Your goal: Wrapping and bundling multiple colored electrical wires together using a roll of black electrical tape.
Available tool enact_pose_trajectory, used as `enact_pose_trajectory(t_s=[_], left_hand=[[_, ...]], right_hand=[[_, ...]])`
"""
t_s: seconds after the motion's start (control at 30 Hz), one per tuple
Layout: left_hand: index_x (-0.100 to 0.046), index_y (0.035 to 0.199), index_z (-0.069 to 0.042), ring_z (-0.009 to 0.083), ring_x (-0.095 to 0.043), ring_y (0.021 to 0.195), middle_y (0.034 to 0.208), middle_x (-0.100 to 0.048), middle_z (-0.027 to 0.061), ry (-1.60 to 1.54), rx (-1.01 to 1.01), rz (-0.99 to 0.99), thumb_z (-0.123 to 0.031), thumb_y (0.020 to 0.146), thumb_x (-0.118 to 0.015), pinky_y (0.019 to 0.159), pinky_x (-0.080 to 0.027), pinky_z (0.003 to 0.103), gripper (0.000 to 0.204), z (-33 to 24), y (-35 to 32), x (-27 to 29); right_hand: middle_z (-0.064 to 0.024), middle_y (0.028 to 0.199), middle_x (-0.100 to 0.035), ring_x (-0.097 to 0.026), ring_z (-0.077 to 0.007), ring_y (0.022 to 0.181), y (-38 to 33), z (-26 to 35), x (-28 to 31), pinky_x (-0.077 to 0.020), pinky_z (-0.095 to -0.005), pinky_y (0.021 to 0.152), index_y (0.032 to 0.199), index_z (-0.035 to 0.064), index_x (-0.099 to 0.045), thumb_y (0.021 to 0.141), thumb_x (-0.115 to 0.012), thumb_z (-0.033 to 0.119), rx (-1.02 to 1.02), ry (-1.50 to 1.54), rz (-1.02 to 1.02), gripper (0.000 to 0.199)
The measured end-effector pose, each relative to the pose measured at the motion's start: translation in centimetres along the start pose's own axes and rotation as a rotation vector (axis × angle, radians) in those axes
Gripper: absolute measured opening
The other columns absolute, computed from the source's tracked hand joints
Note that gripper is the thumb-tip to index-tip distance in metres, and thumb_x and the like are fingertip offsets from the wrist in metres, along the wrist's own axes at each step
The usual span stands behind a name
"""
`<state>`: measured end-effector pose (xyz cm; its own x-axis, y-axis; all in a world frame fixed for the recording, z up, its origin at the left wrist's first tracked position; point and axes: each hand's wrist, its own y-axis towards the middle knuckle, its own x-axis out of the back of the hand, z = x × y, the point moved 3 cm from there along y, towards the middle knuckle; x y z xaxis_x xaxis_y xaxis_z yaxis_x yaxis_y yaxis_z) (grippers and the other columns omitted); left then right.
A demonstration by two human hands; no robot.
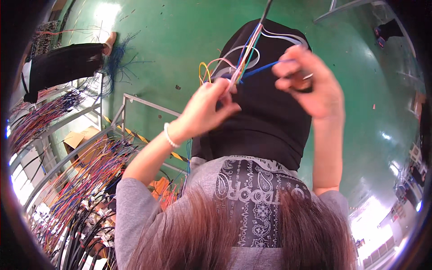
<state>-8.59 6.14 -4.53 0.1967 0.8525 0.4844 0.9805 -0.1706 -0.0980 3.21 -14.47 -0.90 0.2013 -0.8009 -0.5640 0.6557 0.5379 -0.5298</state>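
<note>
A black cable comes down from the top, its jacket ending where several thin coloured wires fan out over my black-clad lap. My left hand is closed on the lower part of this wire bundle, with white, yellow, pink and green strands around its fingers. To the right, my right hand is curled, its fingertips pinching the end of a blue wire pulled out sideways from the bundle. That hand is slightly blurred and wears a ring. Grey-white wires loop beside the bundle.
Many coloured wires hang over a grey metal frame on the left, with black cables below. A cardboard box stands behind the frame. Another person's leg is at the upper left, beside blue wires on the green floor.
</note>
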Motion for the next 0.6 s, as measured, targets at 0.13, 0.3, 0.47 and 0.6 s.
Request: enact_pose_trajectory(t_s=[0.13, 0.3, 0.47, 0.6], left_hand=[[-0.049, 0.101, -0.005, 0.0283, -0.061, 0.054, 0.065, -0.061, 0.0148, 0.294, 0.192, -0.199, -0.005, 0.083, -0.065, 0.052, -0.046, 0.033, 0.024, 3.7, 1.9, 7.7], [-0.054, 0.104, -0.004, 0.0212, -0.063, 0.077, 0.083, -0.064, 0.0137, 0.376, 0.352, -0.186, 0.002, 0.081, -0.062, 0.069, -0.046, 0.028, 0.025, 11.6, -0.1, 14.9], [-0.045, 0.128, -0.003, 0.0342, -0.051, 0.113, 0.116, -0.055, 0.0163, 0.520, -0.070, -0.394, -0.001, 0.074, -0.062, 0.097, -0.040, 0.038, 0.056, 5.0, 3.4, 7.0], [-0.057, 0.108, 0.002, 0.0181, -0.057, 0.086, 0.095, -0.062, 0.0077, -0.017, 0.209, -0.384, -0.007, 0.086, -0.060, 0.075, -0.045, 0.029, 0.023, -2.5, 0.4, 1.0]], right_hand=[[0.0008, 0.070, -0.045, -0.045, -0.0121, 0.071, -3.6, 7.0, 3.8, -0.0340, -0.0271, 0.056, 0.081, 0.0068, -0.052, 0.093, -0.059, 0.019, 0.205, 0.257, 0.053, 0.019], [-0.0031, 0.078, -0.061, -0.055, -0.0107, 0.067, -2.7, -1.3, 2.3, -0.0423, -0.0241, 0.060, 0.086, 0.0011, -0.062, 0.088, -0.065, 0.021, -0.044, -0.446, -0.022, 0.021], [-0.0014, 0.077, -0.064, -0.055, -0.0062, 0.068, -0.9, -6.4, -0.4, -0.0444, -0.0216, 0.064, 0.087, 0.0018, -0.068, 0.087, -0.069, 0.019, -0.076, -0.332, 0.021, 0.017], [0.0002, 0.075, -0.064, -0.056, -0.0047, 0.067, -1.0, -6.9, 0.5, -0.0436, -0.0199, 0.063, 0.089, 0.0021, -0.069, 0.087, -0.071, 0.014, 0.062, -0.360, -0.145, 0.013]])
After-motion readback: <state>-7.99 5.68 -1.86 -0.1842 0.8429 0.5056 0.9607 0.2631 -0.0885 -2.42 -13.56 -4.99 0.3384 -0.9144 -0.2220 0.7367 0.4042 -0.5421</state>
